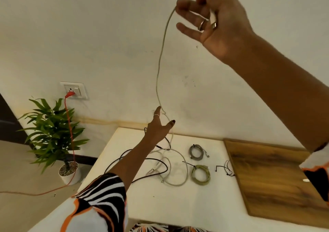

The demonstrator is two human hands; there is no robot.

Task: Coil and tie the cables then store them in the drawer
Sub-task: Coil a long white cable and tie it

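The right hand [211, 16] is raised high at the right, thumb and forefinger pinching one end of a pale cable [161, 53]; its other fingers are spread; the cable hangs down past the left hand [158, 126], whose fingers are straight and touch it, to a loose tangle [167, 162] on the white table [178, 205]; two tied coils [200, 173] lie right of the tangle; no legible writing shows.
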